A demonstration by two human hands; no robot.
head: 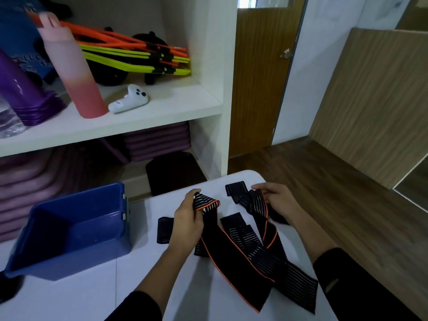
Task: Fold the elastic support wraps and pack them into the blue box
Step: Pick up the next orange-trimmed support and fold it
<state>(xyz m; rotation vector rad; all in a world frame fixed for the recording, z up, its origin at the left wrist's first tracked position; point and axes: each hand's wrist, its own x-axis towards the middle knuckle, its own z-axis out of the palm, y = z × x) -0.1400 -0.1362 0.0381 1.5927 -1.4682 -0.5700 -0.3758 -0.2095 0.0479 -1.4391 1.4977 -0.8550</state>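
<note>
**Folding has just begun, and the box has no wraps in it**

The blue box sits on the left side of the white table. Its top is open. I can see no wrap in it, so nothing is packed.

The left hand pinches one end of the long wrap. That end is bent over at the top, like a first fold. The right hand has its fingers curled round a bunched, twisted band with the same orange edge. I cannot tell if this is the other part of the same wrap or a second one.

The long wrap is black with thin pale lines and an orange edge. It is in the middle of the table, just right of the box. Its long way runs slanted, from the left hand down toward the person and to the right. Its far end lies flat near the table edge, by the right sleeve.

Other black wrap pieces lie flat on the table, one beside the left hand, one near the right hand and one between the hands. None looks neatly folded.

So I think almost all the work is left: fold each wrap, then put them in the box.
</note>
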